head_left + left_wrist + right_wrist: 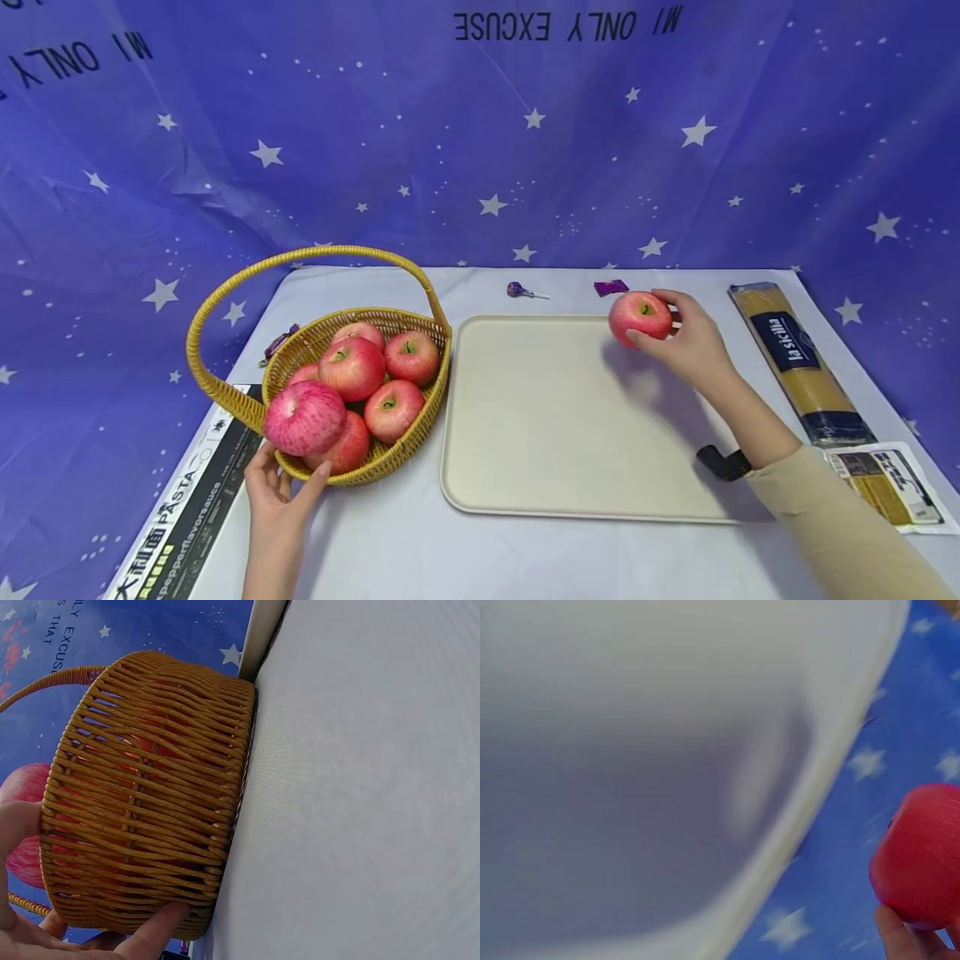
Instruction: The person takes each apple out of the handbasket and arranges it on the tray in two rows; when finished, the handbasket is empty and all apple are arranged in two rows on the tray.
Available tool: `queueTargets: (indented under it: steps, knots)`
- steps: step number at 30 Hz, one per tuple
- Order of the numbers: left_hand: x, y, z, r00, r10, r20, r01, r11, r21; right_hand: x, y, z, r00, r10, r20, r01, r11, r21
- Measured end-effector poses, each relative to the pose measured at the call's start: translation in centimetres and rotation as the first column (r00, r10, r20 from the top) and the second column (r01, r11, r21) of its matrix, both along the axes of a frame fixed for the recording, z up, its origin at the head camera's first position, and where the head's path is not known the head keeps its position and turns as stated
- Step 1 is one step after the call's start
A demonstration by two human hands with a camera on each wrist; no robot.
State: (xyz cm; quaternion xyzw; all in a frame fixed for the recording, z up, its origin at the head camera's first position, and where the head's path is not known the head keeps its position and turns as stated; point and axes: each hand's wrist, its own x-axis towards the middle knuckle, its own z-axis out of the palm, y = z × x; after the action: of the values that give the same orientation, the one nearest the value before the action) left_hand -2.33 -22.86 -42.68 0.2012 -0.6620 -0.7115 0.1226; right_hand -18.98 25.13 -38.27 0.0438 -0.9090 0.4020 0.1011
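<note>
apple (637, 318): in the air over the far right corner of the tray (525, 417), stem up, its shadow falling on the tray below.
right grip (693, 337): grasping the apple from the right, thumb on the near side, fingers behind.
left grip (281, 500): grasping the basket (150, 772) at its near left edge, thumb by the rim.
basket: on the table (390, 542) left of the tray, handle (197, 333) up, heaped with red fruit.
streaked apple (303, 417): on the heap by the rim, just above the left grip; likeliest to roll out if jolted, so that grip should stay steady.
carry: seems the step in hand; a firm hold without squeezing should do, as smooth skin may slip.
lowering: if it goes down here, best bring it well inside the tray's edge, clear of the candy (611, 287), and let its base touch before loosening, since round fruit may roll.
</note>
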Motion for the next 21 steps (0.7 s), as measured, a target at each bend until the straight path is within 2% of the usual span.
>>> queueTargets:
  steps: [4, 9, 15, 21]
  knots:
    - [0.0, -0.1, -0.1, 1.0, 0.005, 0.004, -0.005, 1.0, -0.001, -0.6, 3.9, -1.5, 0.99, -0.112, 0.083, 0.107, 0.992, 0.062]
    - [0.0, -0.3, -0.1, 1.0, 0.002, 0.0, -0.002, 1.0, -0.004, -1.0, 6.6, -2.9, 0.966, -0.208, 0.155, 0.192, 0.975, 0.114]
    - [-0.1, -0.3, -0.1, 1.0, -0.003, 0.014, 0.003, 1.0, -0.006, -1.4, 7.7, -3.7, 0.96, -0.24, 0.145, 0.224, 0.967, 0.122]
    - [-0.2, -0.2, -0.1, 0.999, -0.008, 0.046, 0.008, 1.0, -0.009, -1.5, 8.0, -3.7, 0.951, -0.214, 0.223, 0.185, 0.972, 0.143]
